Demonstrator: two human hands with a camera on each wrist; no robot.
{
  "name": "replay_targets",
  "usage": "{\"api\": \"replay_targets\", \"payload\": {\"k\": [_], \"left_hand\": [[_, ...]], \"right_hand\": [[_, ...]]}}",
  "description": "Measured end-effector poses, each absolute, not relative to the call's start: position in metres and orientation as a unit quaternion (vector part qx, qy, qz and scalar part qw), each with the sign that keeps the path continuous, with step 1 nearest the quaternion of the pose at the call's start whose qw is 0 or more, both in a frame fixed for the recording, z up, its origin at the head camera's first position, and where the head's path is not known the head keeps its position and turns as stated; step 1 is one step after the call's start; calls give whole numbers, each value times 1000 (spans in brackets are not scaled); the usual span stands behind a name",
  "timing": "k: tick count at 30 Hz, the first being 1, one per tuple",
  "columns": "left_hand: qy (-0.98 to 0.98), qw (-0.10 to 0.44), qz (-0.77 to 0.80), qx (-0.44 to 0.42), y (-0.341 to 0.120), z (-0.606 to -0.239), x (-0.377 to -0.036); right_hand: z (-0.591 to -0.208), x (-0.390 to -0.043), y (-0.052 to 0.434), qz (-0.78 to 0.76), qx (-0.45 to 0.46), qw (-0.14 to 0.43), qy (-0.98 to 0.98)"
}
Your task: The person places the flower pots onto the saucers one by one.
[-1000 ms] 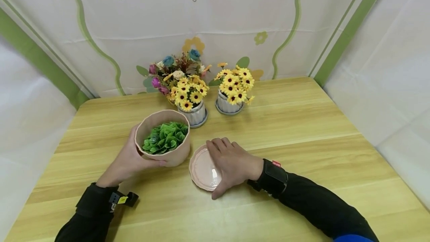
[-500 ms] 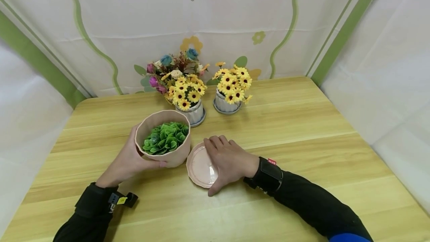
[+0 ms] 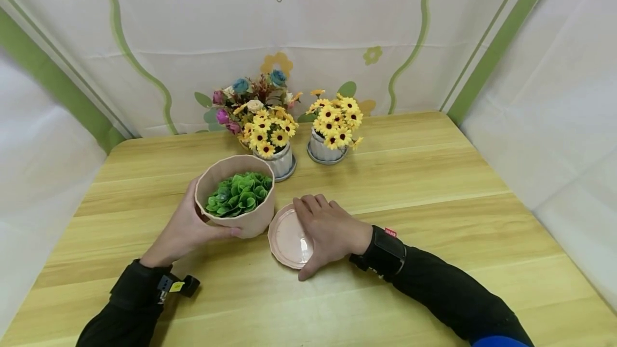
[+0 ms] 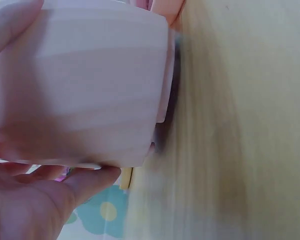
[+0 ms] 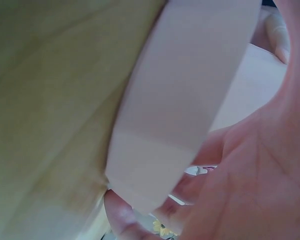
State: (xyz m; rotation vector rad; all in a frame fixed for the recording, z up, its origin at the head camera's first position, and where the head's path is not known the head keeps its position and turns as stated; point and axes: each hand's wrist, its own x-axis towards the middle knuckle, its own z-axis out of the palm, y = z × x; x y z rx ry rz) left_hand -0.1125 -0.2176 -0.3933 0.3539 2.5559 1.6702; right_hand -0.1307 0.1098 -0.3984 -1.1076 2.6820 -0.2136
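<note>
Pink ceramic is showing in both hands. The left hand [image 3: 185, 226] is gripping the pink pot [image 3: 241, 218], its fingers wrapping the wall on the left side and the thumb lying across the front; the left wrist view is showing the same pot wall [image 4: 85, 85] filling the frame with the thumb [image 4: 65, 192] under it. The pot is holding green succulent leaves [image 3: 237, 195] and is standing at the centre-left of the wooden table [image 3: 434, 175]; whether its base is resting on the wood or is raised cannot be told.

The right hand [image 3: 332, 232] is lying over the right part of the pink saucer [image 3: 286, 237], fingers curling over the far rim and the thumb hooking the near edge, so it is holding the saucer. The right wrist view is showing the saucer's rim [image 5: 185, 100] tilting off the table between thumb and palm. The saucer is sitting just beside the pot, to its right; contact between the two cannot be told.

Behind them, near the back wall, two grey pots of yellow flowers [image 3: 270, 133] [image 3: 335, 122] are standing side by side, with a mixed bouquet [image 3: 241, 98] behind the left one. Both forearms are wearing black sleeves [image 3: 453, 293].
</note>
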Motion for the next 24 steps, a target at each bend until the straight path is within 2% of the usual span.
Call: {"api": "replay_targets", "payload": {"k": [12, 20, 24], "left_hand": [[821, 11, 555, 134, -207, -372, -102], [804, 22, 571, 167, -191, -368, -95], [794, 33, 583, 171, -182, -369, -94]], "right_hand": [[-396, -128, 110, -61, -371, 117, 919], [-397, -129, 112, -51, -370, 121, 920], [-394, -135, 116, -87, -368, 148, 914]]}}
